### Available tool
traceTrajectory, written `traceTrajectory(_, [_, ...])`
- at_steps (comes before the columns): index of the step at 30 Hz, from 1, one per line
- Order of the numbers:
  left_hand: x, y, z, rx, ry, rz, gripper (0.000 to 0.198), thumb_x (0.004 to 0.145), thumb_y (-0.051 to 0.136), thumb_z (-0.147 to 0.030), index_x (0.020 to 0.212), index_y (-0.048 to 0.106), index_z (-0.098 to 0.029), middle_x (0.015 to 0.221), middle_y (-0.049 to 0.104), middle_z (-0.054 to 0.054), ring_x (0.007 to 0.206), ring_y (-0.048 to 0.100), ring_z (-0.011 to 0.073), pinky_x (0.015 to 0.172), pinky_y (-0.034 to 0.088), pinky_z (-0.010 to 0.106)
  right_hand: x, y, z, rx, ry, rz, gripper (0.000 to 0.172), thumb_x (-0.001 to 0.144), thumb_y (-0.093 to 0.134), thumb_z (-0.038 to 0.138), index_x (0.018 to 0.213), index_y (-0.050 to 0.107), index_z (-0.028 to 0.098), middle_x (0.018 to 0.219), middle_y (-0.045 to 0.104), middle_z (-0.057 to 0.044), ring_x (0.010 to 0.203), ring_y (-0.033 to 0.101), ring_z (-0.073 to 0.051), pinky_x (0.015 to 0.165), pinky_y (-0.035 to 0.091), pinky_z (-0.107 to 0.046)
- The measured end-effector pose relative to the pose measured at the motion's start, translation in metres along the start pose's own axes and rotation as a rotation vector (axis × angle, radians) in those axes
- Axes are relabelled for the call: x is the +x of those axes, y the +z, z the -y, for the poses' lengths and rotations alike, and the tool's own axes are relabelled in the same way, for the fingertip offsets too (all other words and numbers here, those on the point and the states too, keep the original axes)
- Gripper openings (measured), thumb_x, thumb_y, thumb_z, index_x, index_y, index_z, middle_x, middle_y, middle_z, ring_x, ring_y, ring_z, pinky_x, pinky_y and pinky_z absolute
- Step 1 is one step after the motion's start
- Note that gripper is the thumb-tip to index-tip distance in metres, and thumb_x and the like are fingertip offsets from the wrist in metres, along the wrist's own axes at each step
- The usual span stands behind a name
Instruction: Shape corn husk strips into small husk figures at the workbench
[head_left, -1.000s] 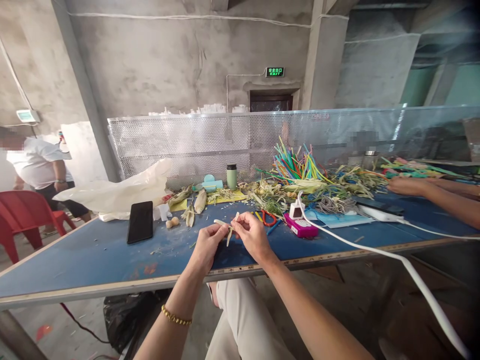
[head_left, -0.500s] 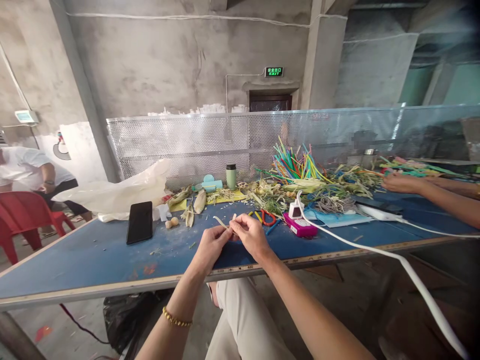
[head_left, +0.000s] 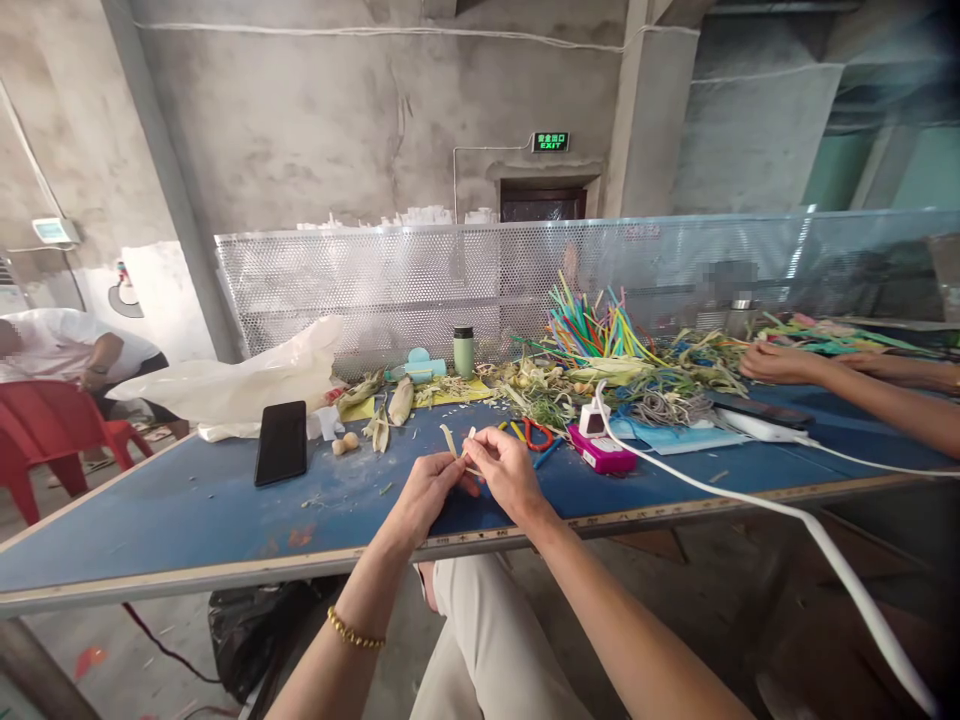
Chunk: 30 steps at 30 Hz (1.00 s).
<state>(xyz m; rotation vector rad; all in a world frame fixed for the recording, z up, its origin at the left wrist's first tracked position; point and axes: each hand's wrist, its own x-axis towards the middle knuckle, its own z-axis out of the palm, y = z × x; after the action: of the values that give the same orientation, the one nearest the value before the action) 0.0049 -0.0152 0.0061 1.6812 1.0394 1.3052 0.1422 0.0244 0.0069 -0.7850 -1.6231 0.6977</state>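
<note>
As I watch remotely, left hand (head_left: 426, 491) and right hand (head_left: 510, 468) both pinch the pale strip (head_left: 448, 441), one piece or several I can't tell, over the blue table (head_left: 225, 520) near its front edge. Probably feather-light, pliant, easily split; I'd grip it flat, away from the loose tips.

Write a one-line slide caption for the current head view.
Left hand and right hand pinch thin pale material over a blue table, a black phone and green tumbler beyond.
</note>
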Motion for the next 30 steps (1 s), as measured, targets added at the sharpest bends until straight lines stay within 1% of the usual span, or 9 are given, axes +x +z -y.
traceTrajectory(4, [0.001,0.000,0.002,-0.005,-0.036,-0.001,0.050,0.083,0.057,-0.059,0.065,0.071,-0.013,0.058,0.060,0.004,0.056,0.042,0.0134,0.057,0.030,0.027,0.001,0.000,-0.001,-0.031,-0.024,-0.009,0.026,0.083,0.057,0.040,0.068,0.056,0.020,0.064,0.060,-0.001,0.061,0.056,-0.016,0.058,0.043,-0.026])
traceTrajectory(8, [0.002,0.001,0.005,-0.181,-0.037,0.031,0.045,0.083,0.058,-0.057,0.078,0.069,-0.014,0.069,0.066,0.005,0.065,0.054,0.0161,0.068,0.039,0.028,0.004,-0.001,-0.003,-0.016,-0.045,-0.042,0.026,0.084,0.056,0.042,0.069,0.054,0.020,0.064,0.058,0.000,0.061,0.054,-0.015,0.059,0.042,-0.026])
traceTrajectory(10, [0.003,0.001,0.007,-0.248,0.002,-0.009,0.044,0.084,0.057,-0.057,0.081,0.067,-0.015,0.071,0.066,0.004,0.069,0.056,0.0169,0.072,0.041,0.028,0.004,-0.001,-0.003,-0.020,-0.048,-0.058,0.027,0.084,0.056,0.042,0.070,0.053,0.020,0.063,0.056,0.001,0.059,0.053,-0.015,0.057,0.041,-0.025])
traceTrajectory(12, [0.003,0.001,0.008,-0.263,0.028,-0.057,0.044,0.085,0.056,-0.057,0.079,0.066,-0.015,0.071,0.066,0.004,0.069,0.056,0.0163,0.072,0.040,0.028,0.004,-0.002,-0.003,-0.034,-0.055,-0.065,0.027,0.084,0.056,0.042,0.069,0.053,0.020,0.062,0.054,0.001,0.058,0.050,-0.014,0.055,0.040,-0.025])
traceTrajectory(16, [0.004,0.001,0.009,-0.157,-0.014,-0.081,0.042,0.080,0.063,-0.055,0.070,0.063,-0.015,0.062,0.060,0.001,0.059,0.046,0.0122,0.059,0.032,0.025,0.003,-0.001,-0.001,-0.044,-0.079,-0.047,0.026,0.084,0.056,0.040,0.068,0.053,0.020,0.063,0.054,0.001,0.059,0.049,-0.014,0.057,0.039,-0.025])
traceTrajectory(19, [0.005,0.001,0.010,-0.092,-0.018,-0.123,0.043,0.077,0.065,-0.055,0.066,0.063,-0.014,0.060,0.059,0.001,0.056,0.039,0.0105,0.055,0.027,0.025,0.003,0.000,-0.001,-0.030,-0.037,0.004,0.026,0.084,0.056,0.041,0.069,0.055,0.019,0.062,0.054,0.001,0.058,0.048,-0.014,0.056,0.039,-0.025])
traceTrajectory(23, [0.004,0.002,0.007,-0.087,-0.020,-0.151,0.042,0.078,0.063,-0.054,0.063,0.062,-0.014,0.058,0.057,0.001,0.055,0.038,0.0104,0.054,0.026,0.025,0.004,0.001,-0.003,-0.037,-0.019,0.047,0.025,0.080,0.059,0.039,0.066,0.055,0.019,0.061,0.054,0.002,0.057,0.048,-0.014,0.056,0.038,-0.025])
traceTrajectory(27, [0.002,0.003,0.000,0.010,-0.019,-0.133,0.039,0.080,0.060,-0.049,0.060,0.061,-0.015,0.058,0.055,0.001,0.057,0.041,0.0113,0.055,0.028,0.025,0.004,0.000,-0.001,-0.042,0.023,0.036,0.024,0.079,0.058,0.034,0.061,0.049,0.021,0.054,0.049,0.003,0.054,0.045,-0.013,0.054,0.036,-0.026])
traceTrajectory(30, [0.003,0.003,0.000,0.031,-0.022,-0.132,0.039,0.081,0.059,-0.049,0.061,0.059,-0.016,0.056,0.050,-0.001,0.055,0.038,0.0107,0.054,0.027,0.024,0.004,0.000,0.001,-0.051,0.050,0.024,0.023,0.077,0.057,0.032,0.059,0.049,0.021,0.050,0.048,0.003,0.052,0.045,-0.014,0.053,0.035,-0.026])
